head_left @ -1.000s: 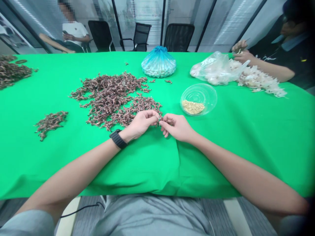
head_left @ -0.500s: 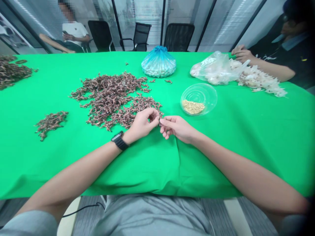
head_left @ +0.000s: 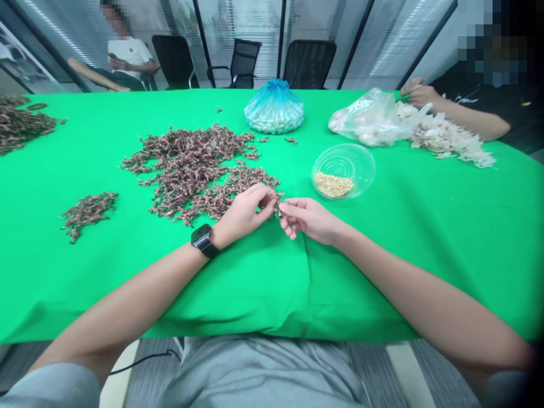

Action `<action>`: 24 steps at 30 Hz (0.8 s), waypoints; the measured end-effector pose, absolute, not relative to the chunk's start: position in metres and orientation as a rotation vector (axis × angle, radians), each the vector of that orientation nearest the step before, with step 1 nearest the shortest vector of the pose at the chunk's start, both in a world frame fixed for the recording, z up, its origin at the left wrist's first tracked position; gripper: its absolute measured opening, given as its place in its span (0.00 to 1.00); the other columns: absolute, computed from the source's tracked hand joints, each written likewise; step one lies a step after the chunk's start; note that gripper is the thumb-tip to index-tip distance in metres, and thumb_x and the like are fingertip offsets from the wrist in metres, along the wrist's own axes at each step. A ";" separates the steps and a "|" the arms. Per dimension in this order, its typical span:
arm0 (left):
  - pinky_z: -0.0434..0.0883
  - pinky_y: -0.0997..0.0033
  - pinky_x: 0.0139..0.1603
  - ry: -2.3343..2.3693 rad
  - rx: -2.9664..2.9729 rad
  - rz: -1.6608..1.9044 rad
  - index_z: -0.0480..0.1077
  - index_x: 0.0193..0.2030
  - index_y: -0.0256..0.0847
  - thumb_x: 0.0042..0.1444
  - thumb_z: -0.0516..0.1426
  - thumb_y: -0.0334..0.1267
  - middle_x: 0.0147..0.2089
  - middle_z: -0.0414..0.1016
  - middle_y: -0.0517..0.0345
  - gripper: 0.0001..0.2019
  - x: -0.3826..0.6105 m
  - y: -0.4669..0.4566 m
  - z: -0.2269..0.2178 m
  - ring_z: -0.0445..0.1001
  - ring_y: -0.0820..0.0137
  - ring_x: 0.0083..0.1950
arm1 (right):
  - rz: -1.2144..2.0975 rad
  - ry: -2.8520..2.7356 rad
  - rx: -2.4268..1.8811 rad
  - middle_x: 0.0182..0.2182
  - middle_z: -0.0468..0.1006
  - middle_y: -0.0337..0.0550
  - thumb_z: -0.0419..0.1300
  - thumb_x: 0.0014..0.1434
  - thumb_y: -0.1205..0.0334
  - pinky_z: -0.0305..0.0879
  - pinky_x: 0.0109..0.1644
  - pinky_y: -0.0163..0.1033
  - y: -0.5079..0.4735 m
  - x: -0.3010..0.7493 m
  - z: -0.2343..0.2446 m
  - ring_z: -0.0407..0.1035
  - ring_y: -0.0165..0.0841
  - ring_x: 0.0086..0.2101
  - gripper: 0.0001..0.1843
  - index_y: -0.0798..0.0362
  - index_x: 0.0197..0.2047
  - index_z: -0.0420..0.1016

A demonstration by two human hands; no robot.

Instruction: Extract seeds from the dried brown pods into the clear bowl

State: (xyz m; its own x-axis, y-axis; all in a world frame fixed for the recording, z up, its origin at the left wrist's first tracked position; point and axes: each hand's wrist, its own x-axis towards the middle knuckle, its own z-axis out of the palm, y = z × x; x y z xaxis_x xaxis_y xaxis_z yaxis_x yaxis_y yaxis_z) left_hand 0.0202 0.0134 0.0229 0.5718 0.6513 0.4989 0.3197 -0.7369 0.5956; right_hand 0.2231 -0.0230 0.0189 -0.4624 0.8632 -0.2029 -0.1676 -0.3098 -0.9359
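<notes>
1. Your left hand (head_left: 244,215), black watch (head_left: 203,241) on the wrist: grip closed on a small reddish-brown dried sprig (head_left: 278,206), held at the fingertips and partly hidden.
2. Your right hand (head_left: 308,220): fingertips touch the same sprig; you cannot tell from this view whether this grip is closed on it.
3. Bright green cloth-covered table (head_left: 382,272): a large loose heap of reddish-brown sprigs (head_left: 191,175) lies just beside your left hand, a smaller pile (head_left: 88,215) to its left, another pile (head_left: 21,124) at the far left.
4. Clear round plastic bowl (head_left: 359,161), right of your hands: only a thin layer of tan grains (head_left: 334,185).
5. Tally: most brown material lies loose on the table.
6. Far side: blue plastic bag (head_left: 274,107); a co-worker's hand (head_left: 419,93) near a clear plastic bag (head_left: 369,120) and a pale papery heap (head_left: 446,139).
</notes>
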 end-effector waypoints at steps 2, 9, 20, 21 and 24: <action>0.67 0.70 0.41 0.798 2.345 1.014 0.68 0.39 0.40 0.66 0.54 0.35 0.37 0.72 0.55 0.04 0.021 0.013 0.022 0.69 0.70 0.38 | 1.799 -1.255 -0.978 0.24 0.79 0.39 0.71 0.55 0.44 0.73 0.24 0.32 -0.023 0.222 0.018 0.72 0.27 0.21 0.23 0.56 0.31 0.73; 0.66 0.71 0.39 0.855 2.280 1.012 0.68 0.37 0.40 0.65 0.54 0.36 0.35 0.72 0.56 0.05 0.024 0.010 0.023 0.68 0.71 0.35 | 1.691 -1.351 -1.012 0.24 0.79 0.41 0.70 0.55 0.41 0.74 0.24 0.33 -0.026 0.219 0.020 0.74 0.29 0.22 0.25 0.55 0.31 0.72; 0.64 0.71 0.37 0.893 2.210 1.002 0.68 0.35 0.40 0.63 0.55 0.37 0.33 0.72 0.57 0.06 0.025 0.008 0.022 0.66 0.71 0.33 | 1.591 -1.453 -1.055 0.23 0.80 0.41 0.69 0.53 0.36 0.75 0.23 0.34 -0.027 0.218 0.021 0.75 0.30 0.21 0.28 0.54 0.30 0.70; 0.64 0.71 0.37 0.892 2.208 1.007 0.68 0.35 0.40 0.63 0.55 0.37 0.33 0.72 0.57 0.06 0.025 0.008 0.022 0.66 0.71 0.33 | 1.588 -1.454 -1.057 0.23 0.80 0.41 0.69 0.53 0.36 0.75 0.23 0.34 -0.027 0.218 0.021 0.75 0.30 0.21 0.28 0.54 0.30 0.70; 0.65 0.71 0.38 0.908 2.205 1.016 0.69 0.36 0.40 0.64 0.55 0.37 0.34 0.73 0.57 0.06 0.026 0.008 0.021 0.68 0.71 0.34 | 1.581 -1.445 -1.066 0.23 0.80 0.41 0.69 0.53 0.36 0.76 0.23 0.35 -0.026 0.218 0.020 0.75 0.31 0.21 0.28 0.54 0.30 0.70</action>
State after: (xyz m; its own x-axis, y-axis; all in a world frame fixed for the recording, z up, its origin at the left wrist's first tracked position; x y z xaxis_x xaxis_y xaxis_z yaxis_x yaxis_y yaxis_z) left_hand 0.0260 0.0083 0.0215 0.4879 0.7568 0.4350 0.3473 -0.6255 0.6987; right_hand 0.2182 -0.0262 0.0202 -0.3881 0.9163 -0.0988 0.0164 -0.1003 -0.9948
